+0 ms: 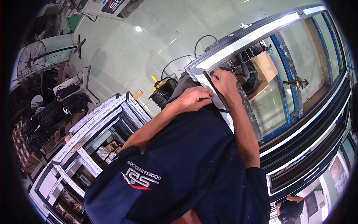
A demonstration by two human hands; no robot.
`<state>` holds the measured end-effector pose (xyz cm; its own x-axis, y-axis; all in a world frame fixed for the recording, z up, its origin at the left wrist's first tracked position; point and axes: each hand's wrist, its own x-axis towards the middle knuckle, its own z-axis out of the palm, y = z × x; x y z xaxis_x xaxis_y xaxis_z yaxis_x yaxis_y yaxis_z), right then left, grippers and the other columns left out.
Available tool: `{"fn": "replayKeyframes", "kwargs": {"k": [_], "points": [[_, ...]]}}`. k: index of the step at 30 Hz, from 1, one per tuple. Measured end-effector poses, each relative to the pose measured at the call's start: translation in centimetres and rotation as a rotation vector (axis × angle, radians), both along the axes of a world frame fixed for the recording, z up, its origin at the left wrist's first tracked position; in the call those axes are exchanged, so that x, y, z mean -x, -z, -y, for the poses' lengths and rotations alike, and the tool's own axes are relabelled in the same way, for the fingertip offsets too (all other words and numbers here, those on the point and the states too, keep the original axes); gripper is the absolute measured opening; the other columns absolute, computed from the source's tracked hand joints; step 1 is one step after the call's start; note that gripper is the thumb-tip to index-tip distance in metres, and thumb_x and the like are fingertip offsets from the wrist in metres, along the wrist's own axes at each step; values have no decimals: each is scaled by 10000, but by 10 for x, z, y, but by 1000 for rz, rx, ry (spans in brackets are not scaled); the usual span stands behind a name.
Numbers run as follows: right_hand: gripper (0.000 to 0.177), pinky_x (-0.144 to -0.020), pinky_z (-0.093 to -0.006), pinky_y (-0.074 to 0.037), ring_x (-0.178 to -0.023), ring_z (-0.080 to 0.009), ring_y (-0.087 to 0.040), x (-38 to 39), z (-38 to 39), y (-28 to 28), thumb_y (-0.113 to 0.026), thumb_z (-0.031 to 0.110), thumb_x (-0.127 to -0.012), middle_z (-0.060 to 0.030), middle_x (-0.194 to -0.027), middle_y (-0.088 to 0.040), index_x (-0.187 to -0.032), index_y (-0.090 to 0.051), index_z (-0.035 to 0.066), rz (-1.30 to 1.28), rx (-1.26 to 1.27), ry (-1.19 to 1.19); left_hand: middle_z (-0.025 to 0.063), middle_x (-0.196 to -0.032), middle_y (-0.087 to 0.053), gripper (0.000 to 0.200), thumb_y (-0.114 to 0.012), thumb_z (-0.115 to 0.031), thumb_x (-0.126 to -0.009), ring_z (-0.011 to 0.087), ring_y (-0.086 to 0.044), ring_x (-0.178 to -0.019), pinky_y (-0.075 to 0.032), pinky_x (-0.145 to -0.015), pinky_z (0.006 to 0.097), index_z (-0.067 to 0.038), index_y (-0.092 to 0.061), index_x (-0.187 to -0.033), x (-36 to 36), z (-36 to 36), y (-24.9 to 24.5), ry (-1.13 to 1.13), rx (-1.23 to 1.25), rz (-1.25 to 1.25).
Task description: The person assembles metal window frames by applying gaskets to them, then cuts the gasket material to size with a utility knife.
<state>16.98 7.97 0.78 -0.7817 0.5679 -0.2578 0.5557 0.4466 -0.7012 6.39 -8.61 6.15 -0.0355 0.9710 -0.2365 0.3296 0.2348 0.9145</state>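
Thin black strip (pixel 220 98) lay along inner edge of left short end of white-and-black rectangular metal frame (pixel 261 36). Long axis parallel to that end: one tip pointed toward frame's far corner, other toward wearer. Right hand (pixel 225 81) curled at strip's far part; left hand (pixel 194 99) bent over frame's end. Whether either hand gripped strip, could not tell.

Frame (pixel 257 38): rectangular, white-faced, lying flat | black strip (pixel 220 100): thin, along 1 side
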Motion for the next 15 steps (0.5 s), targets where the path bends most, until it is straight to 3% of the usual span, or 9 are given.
{"fn": "replayKeyframes", "kwargs": {"k": [7,15], "points": [[90,-623,-488,-504,-705,-384,-657,-7,10,3,-670,123,-806,-138,-768,-674,-769,-613,65,-179,-151,-27,105,-1133,-708,151,-681,-158,-916,306,-664,-1040,-526,-892,404,-11,-706,-935,2,1,0,-18,-26,1],[124,-590,-469,-492,-673,-369,-647,-8,14,13,-692,134,-802,-124,-755,-663,-758,-592,75,-200,-172,-19,103,-1132,-709,153,-672,-166,-922,304,-667,-1022,-526,-875,401,-16,-703,-929,1,6,3,-44,-14,18]]}}
